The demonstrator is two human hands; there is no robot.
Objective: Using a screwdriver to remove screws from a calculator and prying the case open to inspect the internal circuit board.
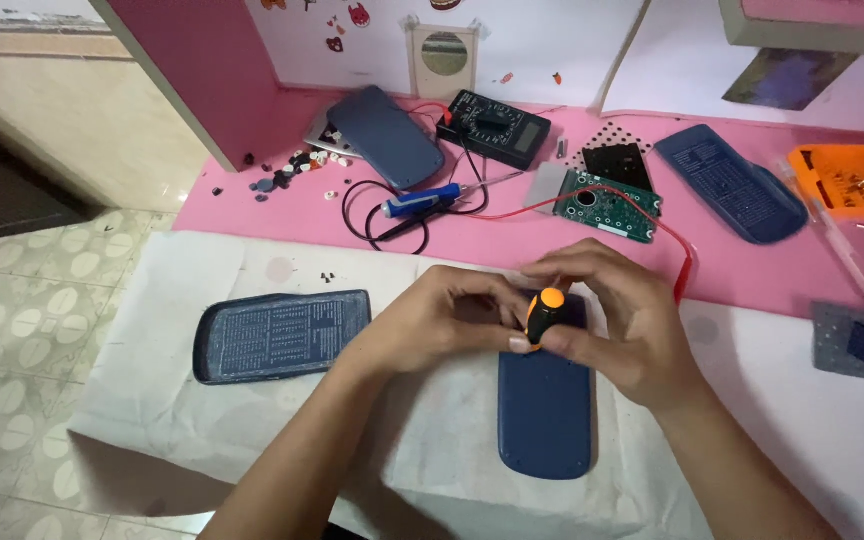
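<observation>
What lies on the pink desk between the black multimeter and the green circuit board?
In the head view, between the multimeter and the circuit board lie a small grey block and a small metal piece.

A pink counter point(252, 205) runs below a white wall, with a white cloth point(202, 420) spread over its near part. On the cloth at the left lies a dark blue case half point(280, 335), inner side up, with two tiny dark screws point(327, 277) just beyond it. Farther back sit a scatter of small loose buttons point(292, 170), a blue device shell point(384, 135), a black multimeter point(497, 125) and a blue-handled tool point(420, 203) among black leads. To the right lie a green circuit board point(612, 203) with a red wire, another blue case half point(730, 182), an orange bit box point(852, 180) and a white pen-like tool point(842, 245). Pale floor tiles point(12, 330) show at the left.
</observation>
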